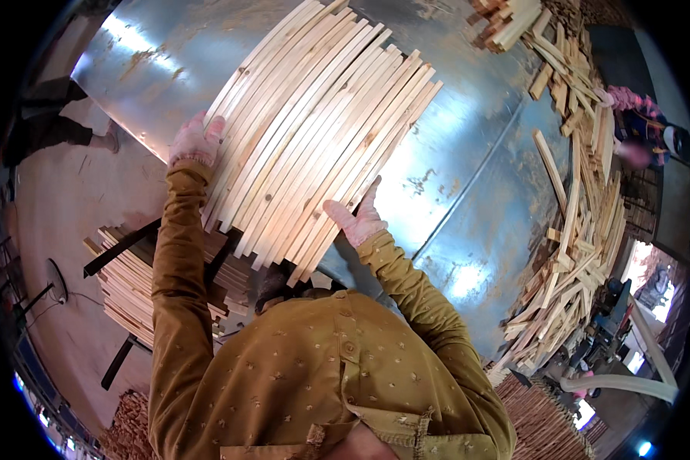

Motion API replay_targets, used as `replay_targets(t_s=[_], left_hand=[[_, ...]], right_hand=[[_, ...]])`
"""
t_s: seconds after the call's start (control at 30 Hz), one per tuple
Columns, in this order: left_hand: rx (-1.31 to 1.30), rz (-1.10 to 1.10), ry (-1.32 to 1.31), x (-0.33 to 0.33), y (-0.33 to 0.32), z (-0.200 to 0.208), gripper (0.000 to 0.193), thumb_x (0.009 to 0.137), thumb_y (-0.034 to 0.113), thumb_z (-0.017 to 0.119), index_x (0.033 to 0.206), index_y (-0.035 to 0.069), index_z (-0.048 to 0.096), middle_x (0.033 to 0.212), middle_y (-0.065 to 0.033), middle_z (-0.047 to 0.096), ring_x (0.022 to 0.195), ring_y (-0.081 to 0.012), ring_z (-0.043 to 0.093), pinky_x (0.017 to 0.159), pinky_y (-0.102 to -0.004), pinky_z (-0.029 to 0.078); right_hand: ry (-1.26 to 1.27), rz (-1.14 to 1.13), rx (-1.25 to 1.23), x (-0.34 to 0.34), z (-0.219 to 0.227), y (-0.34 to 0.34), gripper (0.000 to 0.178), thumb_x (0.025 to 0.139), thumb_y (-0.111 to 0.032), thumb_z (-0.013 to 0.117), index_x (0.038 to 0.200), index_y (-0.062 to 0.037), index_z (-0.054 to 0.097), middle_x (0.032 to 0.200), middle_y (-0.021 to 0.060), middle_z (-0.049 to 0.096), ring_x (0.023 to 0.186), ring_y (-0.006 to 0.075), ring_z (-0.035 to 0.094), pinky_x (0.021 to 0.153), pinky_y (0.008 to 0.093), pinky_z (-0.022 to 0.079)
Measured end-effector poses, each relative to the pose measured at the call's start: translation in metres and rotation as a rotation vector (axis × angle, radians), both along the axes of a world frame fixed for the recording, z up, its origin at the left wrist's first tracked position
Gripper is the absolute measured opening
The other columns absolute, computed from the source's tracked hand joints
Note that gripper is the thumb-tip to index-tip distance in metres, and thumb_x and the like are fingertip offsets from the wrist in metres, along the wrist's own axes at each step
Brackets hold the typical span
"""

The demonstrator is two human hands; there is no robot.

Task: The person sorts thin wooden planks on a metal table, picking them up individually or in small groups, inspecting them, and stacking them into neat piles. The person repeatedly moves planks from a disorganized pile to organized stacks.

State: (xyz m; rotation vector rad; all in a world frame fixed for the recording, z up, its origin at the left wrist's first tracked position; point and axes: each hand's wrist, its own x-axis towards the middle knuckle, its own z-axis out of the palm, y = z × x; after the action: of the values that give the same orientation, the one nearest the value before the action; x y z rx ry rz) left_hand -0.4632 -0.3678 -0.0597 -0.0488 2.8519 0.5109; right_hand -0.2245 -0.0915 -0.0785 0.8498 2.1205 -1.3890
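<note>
A row of long, pale wooden strips (pixel 307 130) lies side by side on the metal tabletop, their near ends uneven and jutting past the table edge towards me. My left hand (pixel 195 142) grips the row's left edge, thumb on the wood, the other fingers partly hidden. At the right edge, close to the near end, my right hand (pixel 362 221) presses in, its thumb on the outer strips and its fingers along their side. Both hands look gloved in pale, thin material.
The shiny metal table (pixel 468 199) has a seam and dusty patches. Loose wooden pieces (pixel 567 253) heap along its right side. More stacked strips (pixel 130 287) sit low at the left by dark metal bars (pixel 121 247). Another person (pixel 642 126) stands beyond the heap.
</note>
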Motion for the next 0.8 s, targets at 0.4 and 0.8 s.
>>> replay_targets(t_s=[0.4,0.8], left_hand=[[0.253,-0.253,0.805,0.007,-0.02,0.007,0.058,0.093,0.034,0.064,0.142,0.009,0.045,0.136,-0.0173,0.054,0.119,-0.0405,0.054,0.095,-0.0469,0.05],[-0.078,-0.583,0.092,0.096,0.075,0.038,0.08,0.09,0.065,0.045,0.14,0.003,0.042,0.137,-0.0194,0.043,0.132,-0.0379,0.038,0.114,-0.0615,0.021]], right_hand=[[0.522,0.024,0.388,-0.145,0.039,0.122,0.048,0.096,-0.041,0.054,0.134,-0.0114,0.057,0.112,0.0171,0.069,0.108,0.0312,0.065,0.097,0.0378,0.049],[0.459,0.321,0.884,-0.291,0.02,0.128,0.049,0.096,-0.049,0.046,0.126,-0.011,0.054,0.115,0.0155,0.068,0.111,0.0322,0.064,0.104,0.0461,0.039]])
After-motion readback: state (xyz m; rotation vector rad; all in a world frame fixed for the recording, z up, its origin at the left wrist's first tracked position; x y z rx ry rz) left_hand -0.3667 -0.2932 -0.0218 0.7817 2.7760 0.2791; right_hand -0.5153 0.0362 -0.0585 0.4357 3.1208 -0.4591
